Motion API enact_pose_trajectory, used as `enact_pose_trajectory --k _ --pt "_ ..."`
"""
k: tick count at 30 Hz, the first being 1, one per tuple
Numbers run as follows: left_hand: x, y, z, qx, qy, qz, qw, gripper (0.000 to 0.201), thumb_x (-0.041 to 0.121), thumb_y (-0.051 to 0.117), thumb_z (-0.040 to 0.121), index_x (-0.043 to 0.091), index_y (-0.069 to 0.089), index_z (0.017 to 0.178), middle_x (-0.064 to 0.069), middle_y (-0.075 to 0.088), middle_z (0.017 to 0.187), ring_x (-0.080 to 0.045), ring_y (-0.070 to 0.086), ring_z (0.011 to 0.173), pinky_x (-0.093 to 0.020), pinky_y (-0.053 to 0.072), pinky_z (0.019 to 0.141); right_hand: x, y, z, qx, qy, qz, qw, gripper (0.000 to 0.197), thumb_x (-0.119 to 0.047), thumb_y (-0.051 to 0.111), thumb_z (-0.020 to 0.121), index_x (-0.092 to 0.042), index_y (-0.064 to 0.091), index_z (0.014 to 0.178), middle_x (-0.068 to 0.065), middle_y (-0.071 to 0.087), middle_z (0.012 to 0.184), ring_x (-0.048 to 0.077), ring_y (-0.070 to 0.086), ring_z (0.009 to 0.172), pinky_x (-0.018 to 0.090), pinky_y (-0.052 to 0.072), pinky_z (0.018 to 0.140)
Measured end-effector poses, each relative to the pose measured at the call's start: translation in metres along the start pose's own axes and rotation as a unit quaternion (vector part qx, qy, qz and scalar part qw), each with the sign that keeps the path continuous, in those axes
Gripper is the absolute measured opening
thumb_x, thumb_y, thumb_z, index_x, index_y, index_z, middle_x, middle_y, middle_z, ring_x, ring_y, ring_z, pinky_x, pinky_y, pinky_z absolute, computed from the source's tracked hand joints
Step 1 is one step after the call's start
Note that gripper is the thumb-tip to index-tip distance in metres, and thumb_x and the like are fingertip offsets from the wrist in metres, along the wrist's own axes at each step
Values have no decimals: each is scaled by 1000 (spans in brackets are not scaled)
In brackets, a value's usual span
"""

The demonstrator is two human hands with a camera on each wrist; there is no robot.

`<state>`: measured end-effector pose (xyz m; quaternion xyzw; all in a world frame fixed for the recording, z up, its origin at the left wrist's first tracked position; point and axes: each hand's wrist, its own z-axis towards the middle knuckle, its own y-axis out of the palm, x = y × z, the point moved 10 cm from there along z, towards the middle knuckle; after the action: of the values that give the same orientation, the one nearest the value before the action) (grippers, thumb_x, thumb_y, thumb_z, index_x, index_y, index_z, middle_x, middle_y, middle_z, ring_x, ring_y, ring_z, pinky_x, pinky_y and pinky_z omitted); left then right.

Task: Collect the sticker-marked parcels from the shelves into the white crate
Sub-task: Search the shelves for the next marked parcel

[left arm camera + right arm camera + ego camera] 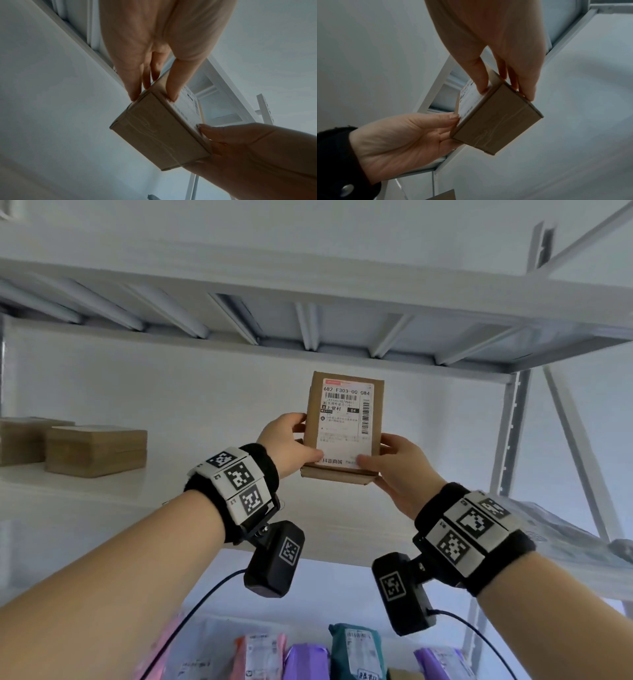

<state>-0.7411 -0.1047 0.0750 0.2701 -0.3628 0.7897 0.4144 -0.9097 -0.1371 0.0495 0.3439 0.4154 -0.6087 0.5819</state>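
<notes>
Step in hand: you are checking a cardboard parcel (343, 429), held up in front of the shelf (85, 484) with its printed label facing you.
Left hand (287, 444): thumb on the label face, fingers (135, 86) behind the box, pinching its left edge.
Right hand (400, 466): thumb on the lower label, fingers (524, 86) behind, pinching the right edge.
Where the parcel is: in the air between both hands, clear of the shelf, upright.
Sticker: none shows beside the shipping label from here; the back face is hidden.
Nearby: two more cardboard boxes (96, 451) on the shelf at left; coloured mailer bags (305, 657) on the shelf below.
Next move, as I judge it: turn the box to see its other faces; if marked, carry it down to the white crate, which is out of view.
</notes>
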Motion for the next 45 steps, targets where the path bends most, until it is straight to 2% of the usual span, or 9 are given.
enact_pose_trajectory --k 11,14,19,24,28,35,38,42,45 --pt "-21 -50 -3 29 4 29 999 57 2 69 77 9 49 131 -5 57 129 -20 57 116 -29 47 97 -11 56 2 -48 -3 26 999 46 7 63 82 -7 55 125 10 66 115 25 64 105 40 51 95" --pt "-25 -64 5 27 1 42 999 51 5 68 79 7 52 127 -4 60 126 -18 58 114 -27 46 96 -14 74 7 -64 1 26 998 40 2 62 86 -4 55 125 9 66 116 23 65 102 35 54 87" --pt "-50 -96 17 11 -39 22 999 42 5 67 81 8 57 122 -8 64 121 -23 61 110 -40 47 100 -18 112 16 -76 16 -20 997 23 -7 57 91 -6 58 114 6 64 118 21 63 103 28 52 74" --pt "-95 -144 25 60 -80 2 995 51 13 66 85 9 47 132 -9 60 124 -24 58 112 -41 47 99 -18 167 27 -85 31 -60 994 21 -10 55 93 -5 59 113 8 64 114 25 61 105 35 52 87" --pt "-126 -184 40 59 -102 29 993 50 20 64 87 9 47 133 -12 59 124 -26 60 109 -41 51 95 -17 217 34 -96 59 -63 992 11 -7 55 93 -4 52 104 11 60 103 31 62 99 37 51 78" --pt "-173 -221 57 -1 -114 108 988 28 14 54 93 9 61 120 -7 60 107 -17 56 89 -21 50 67 2 286 51 -113 94 -112 983 28 -8 55 92 2 53 118 14 59 99 29 61 87 41 56 78" --pt "-185 -225 66 -36 -100 175 979 29 16 49 95 10 63 119 -7 62 117 -13 53 90 -10 41 55 3 302 56 -119 100 -143 977 32 -13 57 91 1 55 120 11 60 86 26 61 80 39 56 79" --pt "-189 -227 75 -67 -89 229 967 31 14 46 96 9 60 123 -8 60 125 -12 50 94 -16 41 63 3 312 62 -134 124 -149 972 26 -12 54 93 -1 55 117 9 57 79 25 60 77 40 54 80" --pt "-188 -223 80 -94 -83 273 954 31 14 46 96 8 60 122 -8 60 124 -20 55 104 -20 41 70 6 314 63 -137 156 -126 970 5 -8 55 93 -3 55 95 15 57 94 36 61 103 47 51 92"
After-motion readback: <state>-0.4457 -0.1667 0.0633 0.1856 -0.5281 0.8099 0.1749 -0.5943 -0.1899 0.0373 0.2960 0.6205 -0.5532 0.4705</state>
